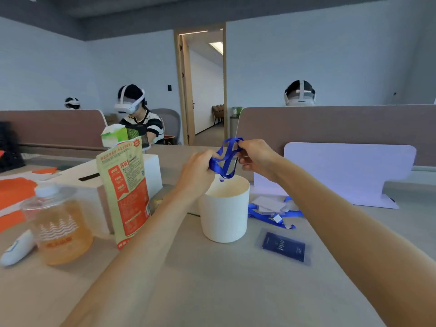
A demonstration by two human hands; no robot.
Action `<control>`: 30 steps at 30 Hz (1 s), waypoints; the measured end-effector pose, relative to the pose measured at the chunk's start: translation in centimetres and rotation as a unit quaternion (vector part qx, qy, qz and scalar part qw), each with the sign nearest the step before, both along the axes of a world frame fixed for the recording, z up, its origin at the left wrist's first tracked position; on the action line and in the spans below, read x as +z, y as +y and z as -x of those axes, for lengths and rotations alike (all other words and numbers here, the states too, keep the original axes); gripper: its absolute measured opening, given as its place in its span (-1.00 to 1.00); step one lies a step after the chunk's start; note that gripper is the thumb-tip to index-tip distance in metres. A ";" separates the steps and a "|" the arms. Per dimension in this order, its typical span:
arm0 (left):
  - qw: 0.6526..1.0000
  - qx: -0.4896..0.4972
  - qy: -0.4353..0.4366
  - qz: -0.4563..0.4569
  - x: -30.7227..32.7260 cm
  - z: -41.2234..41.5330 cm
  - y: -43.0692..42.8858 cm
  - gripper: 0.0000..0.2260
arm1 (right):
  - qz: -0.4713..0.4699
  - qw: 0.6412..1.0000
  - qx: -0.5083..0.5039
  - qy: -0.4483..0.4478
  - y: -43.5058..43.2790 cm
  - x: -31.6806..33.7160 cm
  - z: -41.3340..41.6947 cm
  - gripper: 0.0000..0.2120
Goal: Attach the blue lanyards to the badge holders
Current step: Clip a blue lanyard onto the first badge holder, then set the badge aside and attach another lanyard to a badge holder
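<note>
A blue lanyard [224, 161] hangs looped in the air just above a white cup [225, 208]. My left hand [197, 171] grips its lower left part, and my right hand [256, 156] pinches its upper loop. To the right of the cup lies a pile of more blue lanyards with clear badge holders [271, 208]. Nearer to me, a badge holder with a dark blue card [284, 246] lies flat on the table.
A red and green snack bag [127, 190] stands left of the cup, with a jar of orange liquid [57, 223] and a white box [94, 182] further left. A white stand [349, 171] rises at the right. Other people sit behind the dividers.
</note>
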State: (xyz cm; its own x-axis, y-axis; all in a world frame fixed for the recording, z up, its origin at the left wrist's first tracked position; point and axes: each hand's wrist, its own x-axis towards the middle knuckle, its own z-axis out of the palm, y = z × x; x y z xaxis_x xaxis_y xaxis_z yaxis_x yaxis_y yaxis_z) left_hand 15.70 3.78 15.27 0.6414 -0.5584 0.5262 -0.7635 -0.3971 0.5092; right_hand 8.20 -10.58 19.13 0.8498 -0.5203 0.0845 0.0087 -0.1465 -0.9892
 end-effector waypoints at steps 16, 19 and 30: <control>0.996 0.017 0.036 -0.085 -0.6 2.3 0.5 -0.56 | 0.312 0.947 -0.039 0.073 -1.3 -3.4 6.6 -0.72; 0.998 -0.028 0.024 -0.057 -2.2 4.8 -0.5 -0.65 | 0.314 0.944 -0.081 0.059 -2.2 -5.9 9.3 -0.73; 0.966 -0.177 0.034 -0.187 -13.9 13.4 -6.9 -0.64 | 0.292 0.930 -0.167 0.147 -6.2 -16.6 20.2 -0.61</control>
State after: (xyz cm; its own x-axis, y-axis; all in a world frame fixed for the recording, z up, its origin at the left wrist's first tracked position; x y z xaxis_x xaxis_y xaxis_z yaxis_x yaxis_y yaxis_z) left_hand 2.25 -3.14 1.37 0.4024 -0.8915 0.2081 -0.8546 -0.2842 0.4347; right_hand -12.00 -16.80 2.53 0.6805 -0.6976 0.2242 -0.3924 -0.6054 -0.6925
